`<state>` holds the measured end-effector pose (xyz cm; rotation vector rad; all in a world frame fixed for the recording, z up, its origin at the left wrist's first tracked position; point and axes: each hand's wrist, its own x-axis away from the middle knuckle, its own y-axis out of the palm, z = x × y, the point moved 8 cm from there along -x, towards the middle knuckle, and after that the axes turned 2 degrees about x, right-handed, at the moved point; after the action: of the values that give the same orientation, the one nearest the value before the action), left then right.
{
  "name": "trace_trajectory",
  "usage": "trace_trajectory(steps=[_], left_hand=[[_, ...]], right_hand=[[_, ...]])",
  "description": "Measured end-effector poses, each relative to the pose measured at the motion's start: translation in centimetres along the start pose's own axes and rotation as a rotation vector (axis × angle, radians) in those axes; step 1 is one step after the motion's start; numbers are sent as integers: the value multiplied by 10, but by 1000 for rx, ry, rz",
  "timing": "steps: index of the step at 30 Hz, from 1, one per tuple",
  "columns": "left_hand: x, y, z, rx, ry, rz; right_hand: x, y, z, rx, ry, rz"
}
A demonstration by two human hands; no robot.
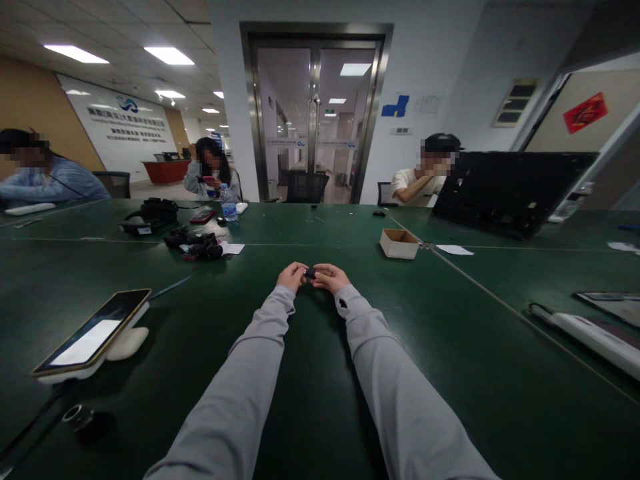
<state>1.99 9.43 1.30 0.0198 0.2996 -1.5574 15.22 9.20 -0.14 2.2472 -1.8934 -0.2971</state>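
Right now both arms in grey sleeves stretch straight out over the dark green table (310, 400), and the two hands meet out toward the middle of it. Left hand (293, 275) and right hand (330, 277) are drawn close together, fingers curled inward, both pinching one small black object (311, 273) that sits between the fingertips, just above the tabletop. What that object is exactly, the view is too small to tell.

Beyond the hands and off to the right sits a small open cardboard box (399, 243), close to a seam in the table, with a white slip of paper (454, 250) just beside it. Over on the left, near the table's near edge, a smartphone (93, 331) leans tilted on a white stand, screen up. A small round black piece (80, 417) lies at the near left corner. Further back on the left there is a cluster of black gear (197, 245) and a water bottle (229, 203) standing upright.

At the far side, a person in a white shirt (415, 183) sits behind a big black open case (510, 190). Another person (210, 173) sits at the far edge holding a phone, and a third person (45, 177) sits at the far left. Along the right edge lies a long white device (595, 337).
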Motion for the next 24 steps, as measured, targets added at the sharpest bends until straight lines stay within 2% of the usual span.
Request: trace_trajectory(steps=[4,8,14,17,19,21,22,24], left_hand=[[1,-5,2,-77,10,60],[4,-4,6,-277,58,61],[6,5,0,-321,63,4],[11,12,-1,-328,49,-16],[16,19,4,-350,47,-96],[23,22,13,-371,30,-232],[28,20,19,-383,10,-308],[41,3,35,-428,-43,-438]], right_hand=[[-4,5,5,209,-23,-33],[-5,7,7,414,-60,-4],[0,12,0,230,-69,-19],[4,17,0,236,-54,-64],[7,14,-2,266,-50,-62],[14,5,-6,281,-42,-39],[19,-2,-8,285,-35,-28],[34,-21,-16,300,-15,-5]])
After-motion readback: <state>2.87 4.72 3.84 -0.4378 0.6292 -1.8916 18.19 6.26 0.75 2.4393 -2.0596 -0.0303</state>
